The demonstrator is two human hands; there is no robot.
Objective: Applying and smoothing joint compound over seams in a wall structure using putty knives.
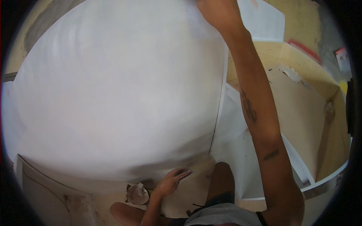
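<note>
A large smooth white panel (113,86) fills the view's left and middle. Below its lower edge, my left hand (170,183) closes around a small dark flat piece (186,174); its exact kind does not show. My right arm stretches far up along the panel's right side, and my right hand (218,11) is at the panel's top right, fingers hidden or cut off by the frame. To the left of my left forearm sits a round bowl (137,195) with pale residue in it and a whitish stub at its rim.
At the right stands a wooden compartment (301,101) with a curved, white-edged wall and a long brown piece (323,139) leaning inside. White shelf partitions (237,150) lie between it and the panel. Another white-framed opening (49,188) is at the lower left. My bent knees are near the bowl.
</note>
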